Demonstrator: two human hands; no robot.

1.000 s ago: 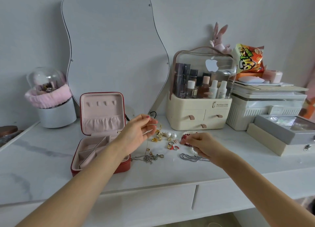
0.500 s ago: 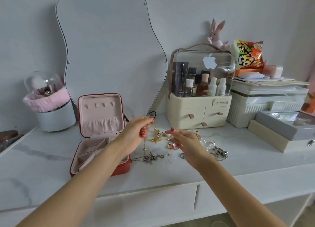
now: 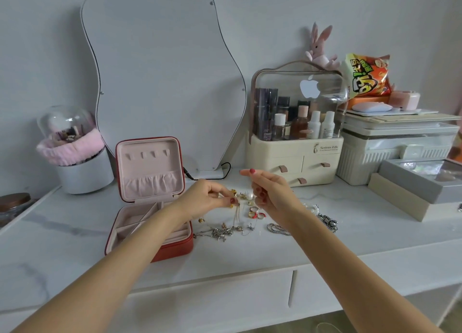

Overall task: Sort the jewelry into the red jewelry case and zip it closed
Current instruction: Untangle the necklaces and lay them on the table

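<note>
Marble-patterned white bench (image 3: 75,235) against a pale grey wall, one wavy-edged mirror (image 3: 162,77) leaning on it. One red jewelry case (image 3: 150,195) stands open at left, lid upright, compartments under the left forearm. Loose jewelry (image 3: 240,222) lies just right of it: rings, chains, a pearl. Behind stand one cream cosmetics organiser (image 3: 295,132) and one pink-banded brush holder (image 3: 77,152). The left hand (image 3: 207,197) pinches a thin gold chain (image 3: 236,212) that dangles over the pile; the right hand (image 3: 270,192) hovers curled beside it, its grasp unclear.
</note>
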